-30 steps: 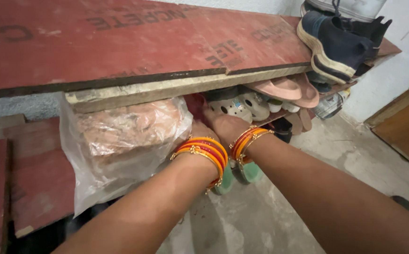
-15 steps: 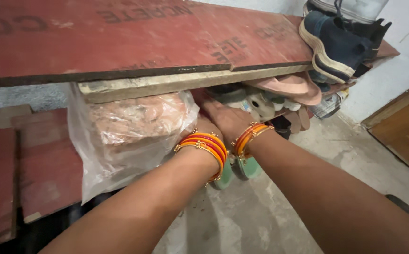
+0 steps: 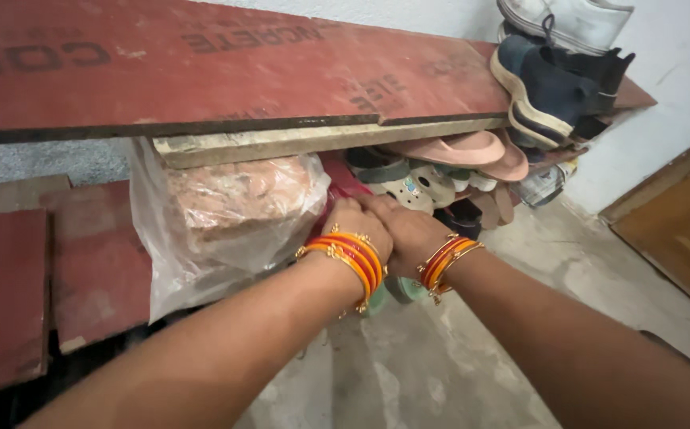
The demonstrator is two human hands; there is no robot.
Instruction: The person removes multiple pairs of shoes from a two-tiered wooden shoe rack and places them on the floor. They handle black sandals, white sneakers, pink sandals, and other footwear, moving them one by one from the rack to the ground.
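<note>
Red boards (image 3: 202,63), worn and printed with faded lettering, lie flat as a shelf top over a pale plank (image 3: 281,143) along the front edge. Under that edge sits a clear plastic bag (image 3: 226,222) holding a reddish brick-like block. Beside the bag, both hands reach into the space below the shelf, side by side and touching. The left hand (image 3: 357,226) curls down over something there, and the right hand (image 3: 408,230) presses next to it; the fingers are hidden, so I cannot tell what either grips. Orange and red bangles (image 3: 345,258) circle both wrists. Just beyond the hands, slippers (image 3: 420,187) and pink sandals (image 3: 472,151) crowd the lower level. At the shelf's right end, dark and white shoes (image 3: 551,79) stack up against a white wall (image 3: 678,71). Grey concrete floor (image 3: 456,357) runs below, with a wooden door (image 3: 678,230) at the right.
</note>
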